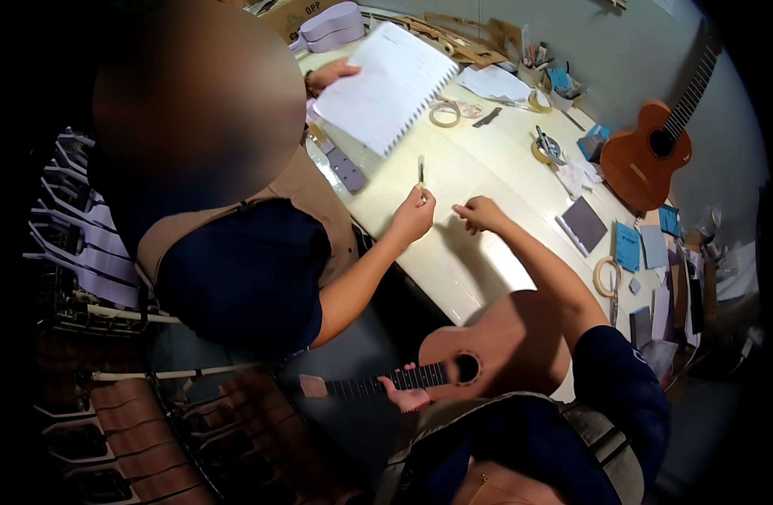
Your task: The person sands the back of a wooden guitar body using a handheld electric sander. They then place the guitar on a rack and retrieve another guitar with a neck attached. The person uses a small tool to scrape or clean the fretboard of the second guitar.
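Note:
My left hand (403, 389) grips the dark fretboard (349, 387) of an unfinished pale wooden guitar (519, 341), whose body rests against the table's front edge. My right hand (479, 214) hovers over the white table (496, 147) with its fingers curled; whatever they hold, if anything, is hidden. Just left of it, a co-worker's hand (410, 217) holds a small slim tool (421, 168) upright. The same person's other hand (327, 74) holds a white spiral notebook (385, 84) above the tabletop.
The co-worker (235, 261) stands at the left, near racks of lavender parts (87, 252) and brown guitar bodies (125, 429). A finished guitar (643, 160) leans on the wall at right. Tape rolls (444, 115), blue packets (627, 244), a grey block (580, 225) and pen cups (531, 71) lie along the table.

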`<state>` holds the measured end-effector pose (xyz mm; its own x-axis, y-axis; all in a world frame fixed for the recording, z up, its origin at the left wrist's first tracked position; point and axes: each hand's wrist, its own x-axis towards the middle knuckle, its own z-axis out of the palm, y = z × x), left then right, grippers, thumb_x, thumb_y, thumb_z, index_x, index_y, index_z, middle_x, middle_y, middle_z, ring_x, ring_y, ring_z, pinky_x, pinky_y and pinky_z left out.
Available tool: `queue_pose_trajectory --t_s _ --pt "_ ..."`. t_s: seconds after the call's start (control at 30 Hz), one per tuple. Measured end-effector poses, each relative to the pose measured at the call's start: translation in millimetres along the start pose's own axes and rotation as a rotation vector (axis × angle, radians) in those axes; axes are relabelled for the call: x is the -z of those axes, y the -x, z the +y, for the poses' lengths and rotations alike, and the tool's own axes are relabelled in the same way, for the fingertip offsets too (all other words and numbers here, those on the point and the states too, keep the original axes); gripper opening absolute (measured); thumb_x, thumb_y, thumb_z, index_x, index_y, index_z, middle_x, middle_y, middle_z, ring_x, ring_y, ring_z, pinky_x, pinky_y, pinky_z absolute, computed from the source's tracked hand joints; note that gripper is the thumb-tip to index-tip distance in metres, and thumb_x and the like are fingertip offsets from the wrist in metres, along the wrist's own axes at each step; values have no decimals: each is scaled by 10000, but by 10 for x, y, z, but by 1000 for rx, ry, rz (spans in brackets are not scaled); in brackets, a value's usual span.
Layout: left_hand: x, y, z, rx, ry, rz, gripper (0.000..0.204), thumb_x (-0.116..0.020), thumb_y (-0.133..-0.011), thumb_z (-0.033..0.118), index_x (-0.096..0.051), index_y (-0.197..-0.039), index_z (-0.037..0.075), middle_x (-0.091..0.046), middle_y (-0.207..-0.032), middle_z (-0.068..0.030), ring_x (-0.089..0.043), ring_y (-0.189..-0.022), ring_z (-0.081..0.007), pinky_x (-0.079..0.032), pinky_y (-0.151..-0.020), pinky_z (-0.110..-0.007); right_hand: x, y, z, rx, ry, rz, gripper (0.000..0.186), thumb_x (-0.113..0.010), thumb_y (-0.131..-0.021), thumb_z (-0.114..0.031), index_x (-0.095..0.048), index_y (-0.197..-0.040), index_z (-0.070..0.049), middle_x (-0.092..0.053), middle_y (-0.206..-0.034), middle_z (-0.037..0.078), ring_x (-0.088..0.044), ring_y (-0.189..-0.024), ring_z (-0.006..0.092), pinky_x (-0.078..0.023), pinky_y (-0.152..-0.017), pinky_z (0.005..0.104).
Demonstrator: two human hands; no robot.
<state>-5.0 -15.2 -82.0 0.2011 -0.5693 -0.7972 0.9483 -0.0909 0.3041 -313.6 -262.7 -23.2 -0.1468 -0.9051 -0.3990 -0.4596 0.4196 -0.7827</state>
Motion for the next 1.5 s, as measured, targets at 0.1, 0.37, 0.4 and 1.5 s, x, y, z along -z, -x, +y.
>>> queue_pose_trajectory --t_s 0.1,0.37,0.4,1.5 --pt "-3 21 51 -5 -5 -82 489 -563 -796 519 -464 -766 41 -522 -732 -103 -526 -760 -262 -462 -764 -398 489 858 371 143 -109 175 405 -533 -860 -373 -622 -828 21 -634 -670 99 -609 -584 154 -479 -569 274" --pt "-36 697 324 -86 -44 -438 447 -463 -861 489 -489 -870 43 -537 -863 -91 -494 -903 -251 -393 -910 -388 179 2919 1908 -12 -815 117 695 -294 -884 -591 -289 -1365 -91 -335 -1370 156 -299 -1284 257 -260 -1028 365" --pt "-64 848 314 -107 -41 -421 440 -461 -864 485 -490 -889 46 -536 -872 -94 -492 -915 -252 -393 -911 -394 22 3110 1713 39 -896 85 729 -268 -878 -603 -250 -1375 -70 -330 -1377 147 -328 -1268 251 -279 -1023 376" --pt "50 2669 272 -503 -146 -714 474 -405 -862 559 -502 -926 99 -532 -873 -55 -447 -972 -222 -336 -930 -381 -381 3798 1881 43 -1519 49 665 -199 -919 -539 -347 -1297 -13 -426 -1280 134 -444 -1153 234 -401 -931 354"
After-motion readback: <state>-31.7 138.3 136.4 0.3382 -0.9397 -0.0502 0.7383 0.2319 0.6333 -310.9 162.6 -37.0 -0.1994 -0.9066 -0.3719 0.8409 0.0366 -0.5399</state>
